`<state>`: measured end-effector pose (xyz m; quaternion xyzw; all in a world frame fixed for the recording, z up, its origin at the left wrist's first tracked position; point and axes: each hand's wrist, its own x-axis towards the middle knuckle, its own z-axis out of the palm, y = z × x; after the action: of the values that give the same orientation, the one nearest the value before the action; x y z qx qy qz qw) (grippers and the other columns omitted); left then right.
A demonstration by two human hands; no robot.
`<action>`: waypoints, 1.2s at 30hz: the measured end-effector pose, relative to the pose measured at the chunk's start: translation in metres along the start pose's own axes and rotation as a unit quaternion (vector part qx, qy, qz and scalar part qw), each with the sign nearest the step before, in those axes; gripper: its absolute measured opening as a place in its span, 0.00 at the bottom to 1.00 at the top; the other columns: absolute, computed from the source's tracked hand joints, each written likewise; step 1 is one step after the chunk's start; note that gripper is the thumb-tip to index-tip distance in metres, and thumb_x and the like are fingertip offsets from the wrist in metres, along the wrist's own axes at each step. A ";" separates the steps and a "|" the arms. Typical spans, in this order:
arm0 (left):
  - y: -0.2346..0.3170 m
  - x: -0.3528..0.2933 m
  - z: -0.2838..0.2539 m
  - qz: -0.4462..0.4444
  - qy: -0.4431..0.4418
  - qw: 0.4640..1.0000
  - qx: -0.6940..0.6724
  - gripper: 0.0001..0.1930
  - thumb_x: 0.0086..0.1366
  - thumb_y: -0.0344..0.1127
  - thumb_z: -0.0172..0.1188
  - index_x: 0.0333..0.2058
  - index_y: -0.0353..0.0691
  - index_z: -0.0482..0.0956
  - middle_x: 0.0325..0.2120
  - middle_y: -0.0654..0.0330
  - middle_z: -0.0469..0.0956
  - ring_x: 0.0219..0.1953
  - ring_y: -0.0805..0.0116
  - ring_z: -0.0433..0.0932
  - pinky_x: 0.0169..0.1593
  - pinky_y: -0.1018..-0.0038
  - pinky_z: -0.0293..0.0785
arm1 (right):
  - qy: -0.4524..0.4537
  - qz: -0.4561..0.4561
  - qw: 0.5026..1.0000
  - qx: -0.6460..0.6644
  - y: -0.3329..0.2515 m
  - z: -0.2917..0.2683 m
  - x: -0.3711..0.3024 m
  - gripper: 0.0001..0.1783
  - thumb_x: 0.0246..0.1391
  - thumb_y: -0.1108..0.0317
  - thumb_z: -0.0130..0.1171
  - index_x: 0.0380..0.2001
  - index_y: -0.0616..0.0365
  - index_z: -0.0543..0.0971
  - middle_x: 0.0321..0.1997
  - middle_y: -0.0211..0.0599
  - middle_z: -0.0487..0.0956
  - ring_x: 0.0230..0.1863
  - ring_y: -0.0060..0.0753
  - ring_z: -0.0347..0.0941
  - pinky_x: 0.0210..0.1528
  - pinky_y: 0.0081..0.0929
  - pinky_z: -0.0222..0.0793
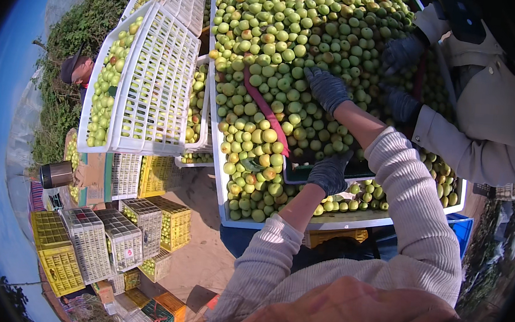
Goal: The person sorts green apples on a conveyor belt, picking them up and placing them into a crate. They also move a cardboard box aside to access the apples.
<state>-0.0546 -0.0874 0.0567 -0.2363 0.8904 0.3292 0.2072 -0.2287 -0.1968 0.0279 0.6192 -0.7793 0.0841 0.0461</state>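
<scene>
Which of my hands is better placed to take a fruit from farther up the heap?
Probably the right: the right hand reaches farther out over the green fruits, with more of them just beyond it. The left hand is closer to the body, near a container's pale rim.

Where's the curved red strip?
Head view, just above centre: the curved red strip lies among the green fruit, left of the person's right hand and left hand.

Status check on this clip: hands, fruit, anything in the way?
Left hand by the dark tray's rim, grip unclear. Right hand on the heaped green fruit. Possible crowding: co-worker's gloved hands close by on the right.
</scene>
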 end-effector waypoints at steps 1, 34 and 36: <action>-0.001 0.001 0.001 0.003 -0.002 1.000 0.001 0.42 0.57 0.43 0.69 0.68 0.45 0.60 0.57 0.47 0.75 0.59 0.51 0.75 0.62 0.59 0.72 | -0.028 0.014 1.000 -0.001 -0.003 0.003 0.007 0.26 0.63 0.71 0.46 0.65 0.57 0.68 0.64 0.47 0.72 0.55 0.45 0.78 0.51 0.41 0.78; -0.004 0.001 0.005 0.020 -0.003 1.000 0.004 0.46 0.57 0.45 0.69 0.71 0.47 0.55 0.61 0.44 0.70 0.61 0.47 0.73 0.63 0.56 0.70 | -0.186 0.226 0.382 0.877 0.008 -0.034 -0.043 0.22 0.60 0.80 0.57 0.56 0.51 0.69 0.48 0.38 0.74 0.46 0.34 0.78 0.45 0.33 0.81; -0.003 0.001 0.004 0.007 -0.001 1.000 0.029 0.46 0.58 0.48 0.68 0.71 0.49 0.55 0.61 0.43 0.71 0.59 0.46 0.74 0.61 0.56 0.72 | -0.185 0.179 0.361 0.896 0.008 -0.045 -0.077 0.23 0.59 0.78 0.60 0.56 0.48 0.70 0.52 0.37 0.77 0.50 0.40 0.79 0.40 0.31 0.84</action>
<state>-0.0533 -0.0869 0.0517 -0.2236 0.9009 0.3053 0.2125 -0.2207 -0.1126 0.0574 0.1412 -0.3251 0.6229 -0.6974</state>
